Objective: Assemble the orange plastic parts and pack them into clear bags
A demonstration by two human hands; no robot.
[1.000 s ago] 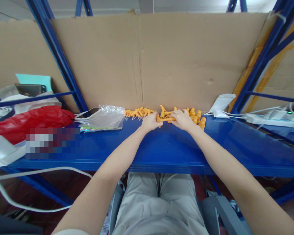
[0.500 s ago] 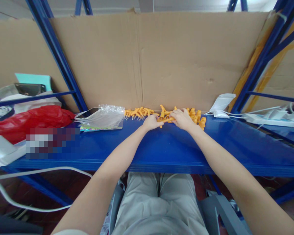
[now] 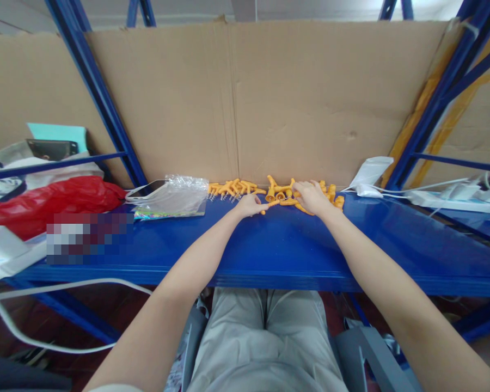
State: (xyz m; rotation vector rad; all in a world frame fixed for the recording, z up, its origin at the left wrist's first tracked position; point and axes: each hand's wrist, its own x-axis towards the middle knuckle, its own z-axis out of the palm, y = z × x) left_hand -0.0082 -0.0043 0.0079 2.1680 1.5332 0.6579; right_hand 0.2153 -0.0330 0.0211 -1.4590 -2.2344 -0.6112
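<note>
My left hand (image 3: 250,206) pinches a slim orange plastic piece (image 3: 273,204) that points to the right, just above the blue tabletop. Curled fingers of my right hand (image 3: 309,196) close on an orange plastic piece in the pile, mostly hidden under them. Loose orange plastic pieces (image 3: 281,196), some with hollow cup-like ends, lie between the hands. More of them (image 3: 332,193) are heaped beyond my right hand. To the left lies a row of orange pieces with small metal chains (image 3: 232,188), along the cardboard.
A clear plastic bag (image 3: 175,196) lies left of the row, near a red plastic bag (image 3: 57,196). A cardboard sheet (image 3: 294,103) backs the blue table (image 3: 277,250). At right are a white packet (image 3: 371,174) and a power strip with cables (image 3: 453,200).
My right hand has shifted right over the heap, uncovering several orange pieces. My left hand has drawn slightly left and nearer, with the slim piece now clear of the others.
</note>
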